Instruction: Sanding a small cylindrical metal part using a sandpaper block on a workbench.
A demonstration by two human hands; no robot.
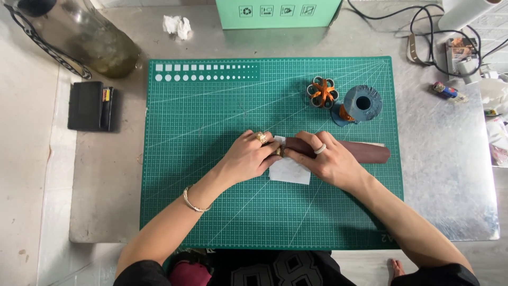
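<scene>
Left hand (248, 158): I'm pinching the strap (365, 152) end, fingers closed.
Right hand (330, 160): I'm pressing strap onto paper (288, 172), mid-mat (211, 116).
Risk: strap may be slipping if my grip eases.

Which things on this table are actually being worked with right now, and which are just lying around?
In use:
left hand and right hand, both on the brown leather strip
white paper piece under the hands
green cutting mat

Lying about:
orange thread bundle
blue spool
black wallet
glass jar
crumpled tissue
green box
cables
</scene>
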